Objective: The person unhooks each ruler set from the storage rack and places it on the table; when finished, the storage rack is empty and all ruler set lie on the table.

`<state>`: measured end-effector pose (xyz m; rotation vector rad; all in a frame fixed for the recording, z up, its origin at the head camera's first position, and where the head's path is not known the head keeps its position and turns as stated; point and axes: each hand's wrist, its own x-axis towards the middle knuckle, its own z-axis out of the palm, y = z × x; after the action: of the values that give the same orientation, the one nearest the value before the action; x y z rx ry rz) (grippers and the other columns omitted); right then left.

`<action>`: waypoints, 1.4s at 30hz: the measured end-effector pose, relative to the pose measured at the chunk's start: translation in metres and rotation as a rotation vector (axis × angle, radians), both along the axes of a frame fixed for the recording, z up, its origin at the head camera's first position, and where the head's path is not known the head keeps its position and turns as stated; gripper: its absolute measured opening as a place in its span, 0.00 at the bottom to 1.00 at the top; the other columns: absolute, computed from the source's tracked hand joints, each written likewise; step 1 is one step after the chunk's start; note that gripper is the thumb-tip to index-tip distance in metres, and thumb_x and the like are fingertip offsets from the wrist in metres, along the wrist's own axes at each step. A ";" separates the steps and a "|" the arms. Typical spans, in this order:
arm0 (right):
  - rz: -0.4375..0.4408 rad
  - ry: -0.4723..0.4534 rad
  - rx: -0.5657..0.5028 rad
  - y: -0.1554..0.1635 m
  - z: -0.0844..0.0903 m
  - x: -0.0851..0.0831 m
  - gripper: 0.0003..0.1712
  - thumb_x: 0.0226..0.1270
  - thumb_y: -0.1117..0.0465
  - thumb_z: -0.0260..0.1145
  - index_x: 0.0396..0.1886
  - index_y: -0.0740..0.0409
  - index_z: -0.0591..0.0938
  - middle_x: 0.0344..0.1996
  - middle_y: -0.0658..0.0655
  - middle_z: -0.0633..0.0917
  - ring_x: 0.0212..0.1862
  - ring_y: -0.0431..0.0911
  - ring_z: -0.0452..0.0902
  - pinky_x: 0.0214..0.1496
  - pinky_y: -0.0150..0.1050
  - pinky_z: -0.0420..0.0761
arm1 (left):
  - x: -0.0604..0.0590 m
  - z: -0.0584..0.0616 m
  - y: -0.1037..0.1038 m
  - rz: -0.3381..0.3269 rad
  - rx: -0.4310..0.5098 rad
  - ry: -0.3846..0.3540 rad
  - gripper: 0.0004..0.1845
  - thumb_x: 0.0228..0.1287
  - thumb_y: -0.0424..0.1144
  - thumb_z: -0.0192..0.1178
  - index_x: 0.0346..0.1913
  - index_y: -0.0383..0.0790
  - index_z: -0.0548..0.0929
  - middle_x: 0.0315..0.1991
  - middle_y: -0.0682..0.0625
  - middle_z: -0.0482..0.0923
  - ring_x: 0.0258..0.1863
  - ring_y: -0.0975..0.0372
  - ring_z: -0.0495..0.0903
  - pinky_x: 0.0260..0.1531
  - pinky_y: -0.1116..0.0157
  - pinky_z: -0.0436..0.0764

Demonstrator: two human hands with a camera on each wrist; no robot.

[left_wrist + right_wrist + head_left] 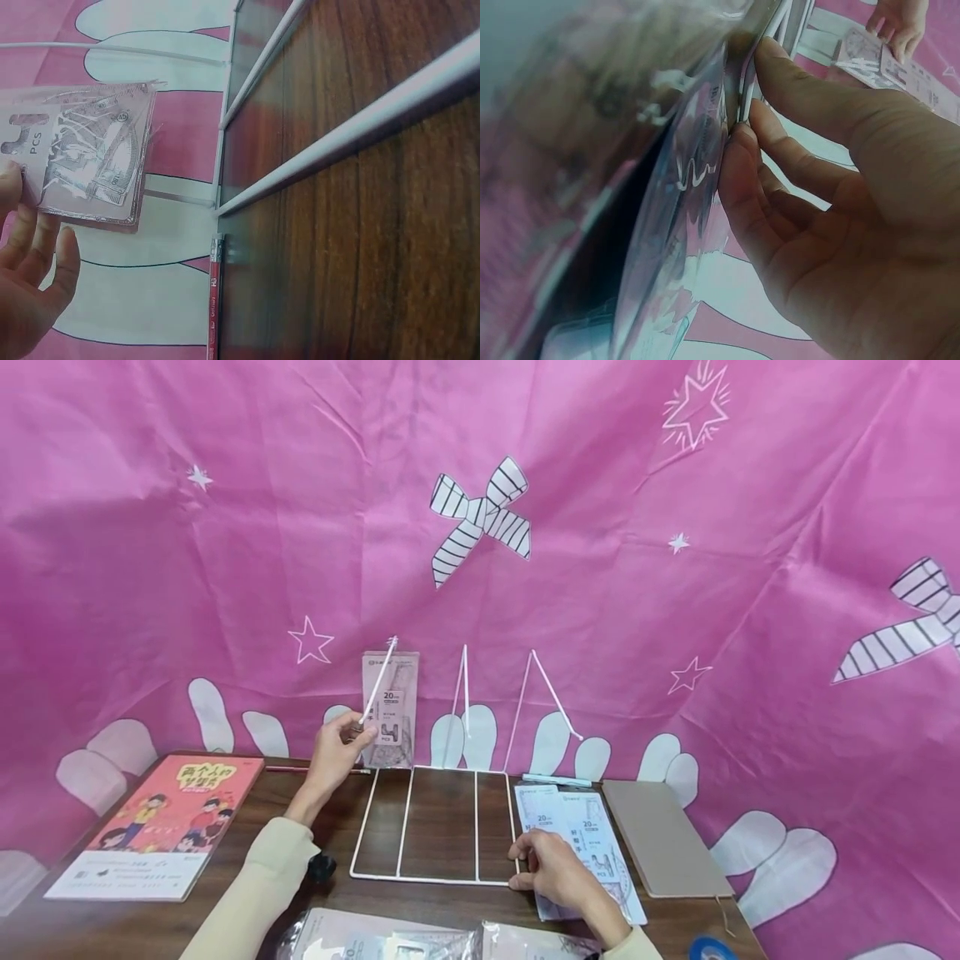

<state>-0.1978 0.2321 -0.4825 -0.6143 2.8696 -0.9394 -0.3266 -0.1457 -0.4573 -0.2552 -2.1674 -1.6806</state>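
From my station I see a white wire rack with upright dividers (438,881) on a dark wood-grain table (330,835). At the rack's left divider, the left hand (341,747) pinches an upright pinkish clear-plastic packet (390,714), labelled "20" and "4 PCS", containing a curved graduated scale. The right hand (551,867) grips the rack's right-front wire between thumb and fingers. Right of the rack lie pale packets (596,843) reading "20"; left, a coral-and-white book (150,835) is titled "两个人的…" on yellow.
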 end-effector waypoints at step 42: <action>-0.006 -0.002 0.006 0.003 -0.001 0.000 0.19 0.47 0.63 0.86 0.35 0.55 0.84 0.26 0.48 0.80 0.29 0.40 0.73 0.31 0.34 0.74 | 0.056 0.003 -0.008 -0.050 -0.012 0.071 0.05 0.67 0.28 0.69 0.43 0.30 0.87 0.33 0.40 0.88 0.31 0.63 0.85 0.36 0.75 0.83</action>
<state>-0.1979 0.2347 -0.4830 -0.6042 2.8736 -0.9309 -0.2709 -0.1536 -0.4547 -0.3696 -2.1362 -1.6605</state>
